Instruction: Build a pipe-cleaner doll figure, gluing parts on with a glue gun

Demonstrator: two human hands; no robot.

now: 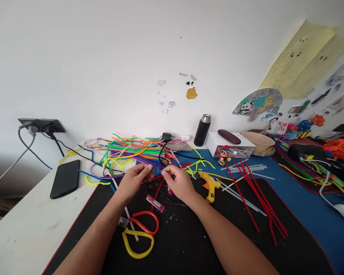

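My left hand (136, 178) and my right hand (179, 182) meet over the black mat (189, 244), fingers pinched together on a thin red pipe cleaner (158, 188) that runs down between them. A big heap of coloured pipe cleaners (132, 151) lies just beyond my hands. Scissors with red and yellow handles (140, 231) rest on the mat below my left wrist. A small pink lighter (155, 203) lies under my hands. A yellow glue gun (210, 185) sits right of my right hand.
A black phone (65, 178) lies on the white table at left, near a wall socket with cables (41, 126). Red pipe cleaners (255, 194) and clear glue sticks spread at right. A black flask (202, 130), white box (231, 144) and bowl (258, 141) stand at the back.
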